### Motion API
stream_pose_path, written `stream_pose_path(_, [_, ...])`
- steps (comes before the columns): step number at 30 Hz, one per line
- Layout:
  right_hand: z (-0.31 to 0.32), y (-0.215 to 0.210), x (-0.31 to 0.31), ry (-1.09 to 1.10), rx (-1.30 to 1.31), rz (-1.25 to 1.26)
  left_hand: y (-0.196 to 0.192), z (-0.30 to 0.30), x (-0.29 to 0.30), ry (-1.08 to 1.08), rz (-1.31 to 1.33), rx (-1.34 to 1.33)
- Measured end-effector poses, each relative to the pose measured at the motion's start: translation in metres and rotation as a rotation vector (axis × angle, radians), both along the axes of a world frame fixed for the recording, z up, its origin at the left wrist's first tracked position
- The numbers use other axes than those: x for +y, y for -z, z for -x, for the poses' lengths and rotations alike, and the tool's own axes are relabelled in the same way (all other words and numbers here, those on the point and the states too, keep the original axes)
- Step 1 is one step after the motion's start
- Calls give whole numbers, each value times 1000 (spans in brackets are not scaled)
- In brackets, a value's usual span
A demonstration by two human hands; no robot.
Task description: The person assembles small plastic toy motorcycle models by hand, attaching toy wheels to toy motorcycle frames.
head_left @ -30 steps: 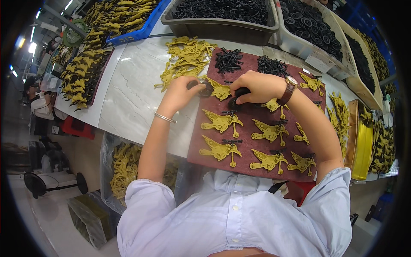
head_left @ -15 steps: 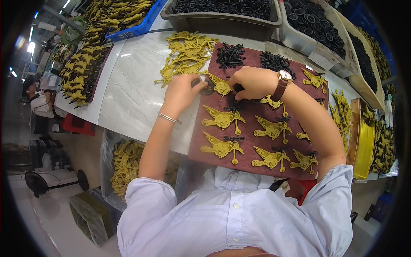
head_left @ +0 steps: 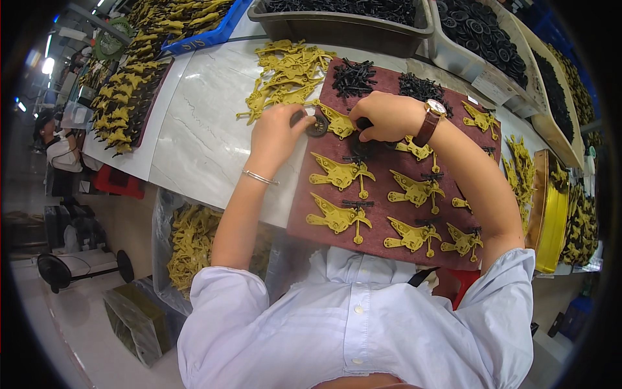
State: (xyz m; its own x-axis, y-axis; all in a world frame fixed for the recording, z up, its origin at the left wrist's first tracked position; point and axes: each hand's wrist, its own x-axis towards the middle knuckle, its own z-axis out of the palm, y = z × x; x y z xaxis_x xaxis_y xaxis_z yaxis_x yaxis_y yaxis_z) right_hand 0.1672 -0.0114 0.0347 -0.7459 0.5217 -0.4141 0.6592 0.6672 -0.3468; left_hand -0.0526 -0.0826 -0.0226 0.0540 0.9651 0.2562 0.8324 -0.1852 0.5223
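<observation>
A dark red board (head_left: 382,223) lies on the white worktop, with several yellow plastic airplane-shaped parts (head_left: 338,217) laid out on it in rows. My left hand (head_left: 278,133) pinches a small black wheel (head_left: 317,126) at the board's upper left edge, against one yellow part (head_left: 337,122). My right hand (head_left: 387,117), with a brown-strapped watch on its wrist, presses down on that same part and covers a small black piece. Two heaps of small black parts (head_left: 353,74) sit at the top of the board.
A loose pile of yellow parts (head_left: 285,74) lies beyond my left hand. Grey bins of black wheels (head_left: 479,39) line the far edge. More yellow parts fill a blue tray (head_left: 175,19) and a clear bag (head_left: 188,246) under the table. Another person (head_left: 55,142) sits far left.
Both hands stay at the top yellow part. My left hand has moved slightly right and now holds a black wheel against it; the right hand has shifted a little.
</observation>
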Motion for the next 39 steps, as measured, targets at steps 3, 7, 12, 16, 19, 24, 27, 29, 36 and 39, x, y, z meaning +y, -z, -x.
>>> stream_pose_path(3, [2, 5, -2, 20, -22, -16, -6, 11, -6, -10, 140, -375])
stream_pose_path(7, [-4, 12, -3, 46, 18, -108, -24, 19, -22, 6, 544, -1080])
stream_pose_path(12, [-9, -4, -6, 73, 88, -64, -11, 39, -48, 147, 754, -1746])
stream_pose_path(16, [-15, -8, -6, 60, 427, 104, -14, 40, -66, 144, 796, -1888])
stream_pose_path(19, [-6, -11, -15, 182, 470, 474, -14, 41, -78, 109, 783, -1922])
stream_pose_path(24, [4, 5, -23, 211, 554, 534, -9, 31, -90, 147, 750, -1820])
stream_pose_path(27, [10, 16, -25, 260, 590, 442, -2, 28, -94, 121, 692, -1660])
stream_pose_path(29, [11, 18, -25, 274, 636, 431, -2, 25, -95, 128, 660, -1557])
stream_pose_path(36, [8, 3, -34, 245, 684, 394, -26, 6, -95, 118, 444, -681])
stream_pose_path(39, [8, 2, -44, 165, 676, 280, -11, 4, -89, 224, 259, -594])
